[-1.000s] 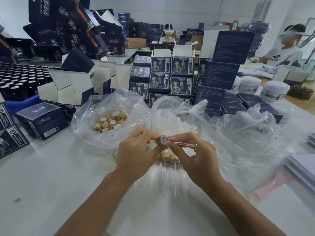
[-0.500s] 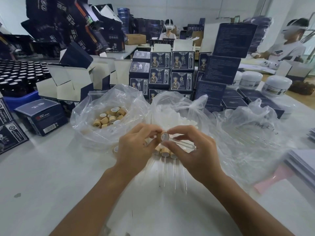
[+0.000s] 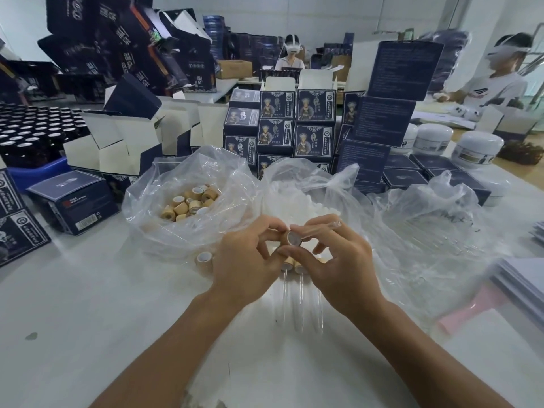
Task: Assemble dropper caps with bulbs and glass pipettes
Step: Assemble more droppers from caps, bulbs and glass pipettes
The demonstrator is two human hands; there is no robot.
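Observation:
My left hand [image 3: 250, 260] pinches a tan wooden dropper cap [image 3: 291, 239] at table centre, its open end facing me. My right hand [image 3: 335, 260] pinches a clear glass pipette [image 3: 331, 225] between thumb and forefinger, its end at the cap's mouth and its far tip pointing up right. Finished droppers [image 3: 297, 278] lie on the table just below my hands, pipettes toward me. A loose cap [image 3: 204, 257] stands left of my left hand. One clear bag holds tan caps [image 3: 191, 201], another holds white bulbs [image 3: 297, 204].
A third clear bag [image 3: 435, 231] with glass pipettes lies to the right. Stacked navy product boxes [image 3: 294, 125] and open cartons [image 3: 123, 142] stand behind the bags. Dark bottles [image 3: 32, 134] fill a tray far left. White jars [image 3: 477, 148], a pink tool [image 3: 474, 307] and two seated people are on the right.
The pipette has swung from lying level to pointing up right, and my right hand has closed in on the cap. Both hands stayed above the finished droppers.

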